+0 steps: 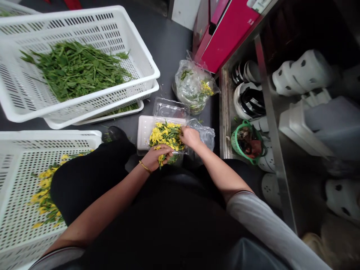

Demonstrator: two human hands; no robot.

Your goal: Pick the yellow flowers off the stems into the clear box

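A white tray (144, 129) on the dark floor holds a heap of yellow flowers with green stems (165, 135). My left hand (157, 156) is closed round a small bunch of these flowers at the tray's near edge; a gold bangle sits on its wrist. My right hand (190, 136) rests on the right side of the heap, fingers curled into the flowers beside a crumpled clear plastic bag (206, 135). A clear plastic lid (170, 108) lies just behind the tray.
Stacked white perforated baskets (135, 45) with green leaves stand at the upper left. Another basket (17, 176) with yellow flowers is at the lower left. A plastic bag of trimmings (194, 88) lies behind. A steel shelf (225, 112) with shoes and a green basket (247, 142) is on the right.
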